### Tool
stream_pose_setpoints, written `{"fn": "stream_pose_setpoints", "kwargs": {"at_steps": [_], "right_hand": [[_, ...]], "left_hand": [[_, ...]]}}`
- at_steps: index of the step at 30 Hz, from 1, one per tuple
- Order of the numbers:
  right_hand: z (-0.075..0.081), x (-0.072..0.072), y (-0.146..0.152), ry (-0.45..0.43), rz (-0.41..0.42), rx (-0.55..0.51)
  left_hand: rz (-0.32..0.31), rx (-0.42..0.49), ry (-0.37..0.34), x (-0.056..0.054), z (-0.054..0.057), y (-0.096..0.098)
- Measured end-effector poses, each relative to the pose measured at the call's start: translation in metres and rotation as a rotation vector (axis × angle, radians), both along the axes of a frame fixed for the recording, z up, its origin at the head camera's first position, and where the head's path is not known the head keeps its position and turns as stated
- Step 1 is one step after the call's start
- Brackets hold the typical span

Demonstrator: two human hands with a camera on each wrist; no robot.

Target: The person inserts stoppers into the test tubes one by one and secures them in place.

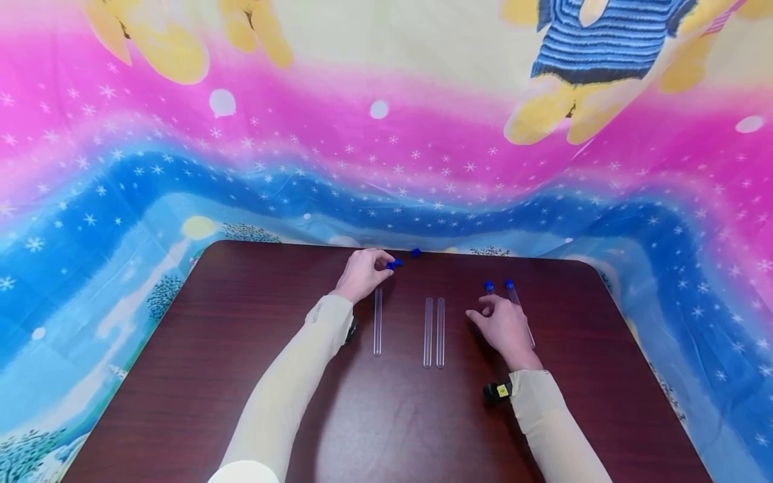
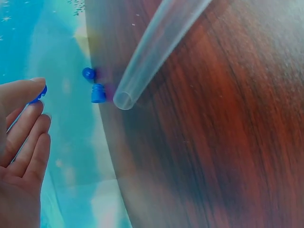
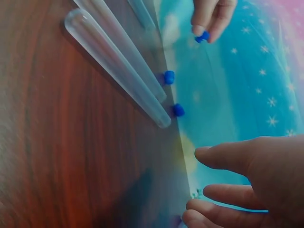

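Observation:
My left hand (image 1: 364, 275) pinches a small blue cap (image 2: 39, 96) between thumb and fingertip, over the far edge of the table. Two more blue caps, one ridged stopper (image 2: 98, 93) and one rounder cap (image 2: 89, 73), lie near that edge. Just below the left hand in the head view lies an uncapped clear test tube (image 1: 378, 325). My right hand (image 1: 504, 327) holds nothing; its thumb and fingers are apart. It partly hides two test tubes with blue caps, the left cap (image 1: 489, 286) and right cap (image 1: 510, 284) showing beyond it.
Two clear test tubes, the left one (image 1: 428, 335) and right one (image 1: 441, 335), lie side by side between the hands. All rest on a dark brown wooden table (image 1: 199, 376). A patterned cloth (image 1: 338, 161) hangs behind the table's far edge and along its sides.

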State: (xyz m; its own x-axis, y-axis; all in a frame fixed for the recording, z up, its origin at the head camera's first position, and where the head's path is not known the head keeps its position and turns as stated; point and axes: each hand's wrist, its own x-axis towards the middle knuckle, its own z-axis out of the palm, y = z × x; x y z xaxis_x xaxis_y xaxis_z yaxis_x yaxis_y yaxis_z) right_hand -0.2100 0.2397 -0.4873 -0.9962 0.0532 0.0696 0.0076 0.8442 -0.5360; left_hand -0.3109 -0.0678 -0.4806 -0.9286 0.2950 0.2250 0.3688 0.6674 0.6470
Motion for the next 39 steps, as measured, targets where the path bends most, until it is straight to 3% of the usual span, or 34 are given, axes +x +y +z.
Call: {"fn": "stream_pose_setpoints", "kwargs": {"at_steps": [15,22,39], "right_hand": [[-0.014,0.003,-0.026,-0.055,0.067,-0.02],[-0.018,0.005,-0.038,-0.051,0.088,0.004],[-0.022,0.0,-0.053,-0.095,0.054,0.019]], "left_hand": [[0.019,0.055,0.011,0.01,0.003,-0.004],[-0.004,0.082,0.062,0.012,0.005,-0.001],[-0.006,0.108,0.102,0.02,0.01,0.009]]}}
